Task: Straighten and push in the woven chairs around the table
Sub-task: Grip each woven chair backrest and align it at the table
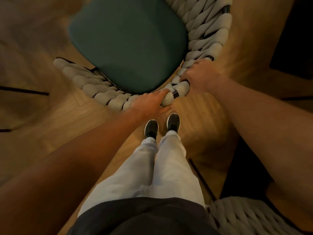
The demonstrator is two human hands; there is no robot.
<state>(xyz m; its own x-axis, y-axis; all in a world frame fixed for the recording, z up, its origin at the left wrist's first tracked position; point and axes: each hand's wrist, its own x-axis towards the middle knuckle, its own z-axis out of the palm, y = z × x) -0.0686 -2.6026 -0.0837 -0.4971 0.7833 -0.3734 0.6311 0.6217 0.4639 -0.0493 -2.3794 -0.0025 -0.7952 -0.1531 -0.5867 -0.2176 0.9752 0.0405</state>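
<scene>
I am standing right behind the woven chair point(208, 31) and I am holding the top of its curved backrest with both hands. My left hand point(149, 103) is wrapping over the rim, with the fingers on the inner side, near the green seat cushion point(128, 43), and the thumb underneath. My right hand point(200, 76) is closing around the rim just beside it, a little further along the curve, so the two hands are close together and a short piece of dark frame is showing between them. The chair is standing on the wooden floor point(194, 107), directly in front of my shoes point(151, 128). I cannot see the table in this view, so I cannot tell how far the chair is from it.

I think the thick rope weave is soft and is giving a little under the fingers, but the frame inside it is stiff, so the rim is a good place for pushing. The chair is probably not very light, and its legs may be catching on the floor. A second woven chair point(245, 216) is showing at the lower right corner of the view, close to my right leg.
</scene>
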